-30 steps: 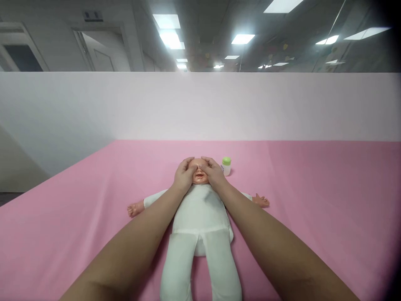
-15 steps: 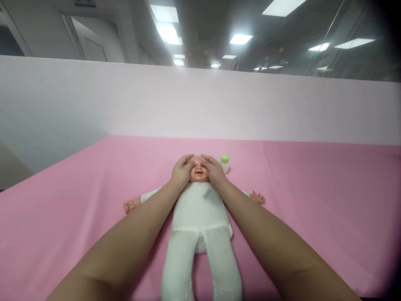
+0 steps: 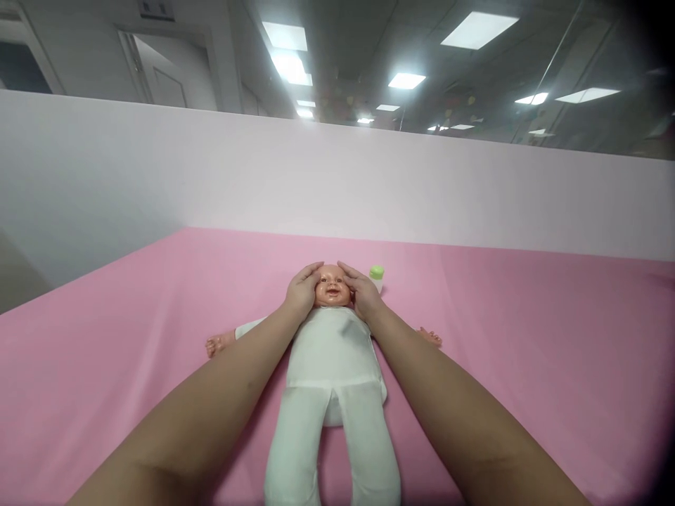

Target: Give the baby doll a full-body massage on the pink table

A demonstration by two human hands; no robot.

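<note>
A baby doll (image 3: pixel 337 344) in a white suit lies on its back, head away from me and legs toward me. My left hand (image 3: pixel 304 287) rests along the left side of the doll's head (image 3: pixel 332 288), its fingers stretched out toward the crown. Against the right side of the head lies my right hand (image 3: pixel 363 289), fingers extended likewise. Between my palms the doll's eyes, nose and mouth show. Its arms stretch out sideways, partly hidden by my forearms. Just beyond my right hand is a small bottle (image 3: pixel 376 276) with a green cap, its lower part partly covered.
Pink sheeting (image 3: pixel 506 365) covers the table under the doll, with soft wrinkles. A low white wall (image 3: pixel 337 183) runs along the back and left. Behind it are a doorway (image 3: pixel 174 74) and lit ceiling panels.
My thumbs have slid outward from the doll's brow to the sides of its head, uncovering the eyes. The view has tilted slightly.
</note>
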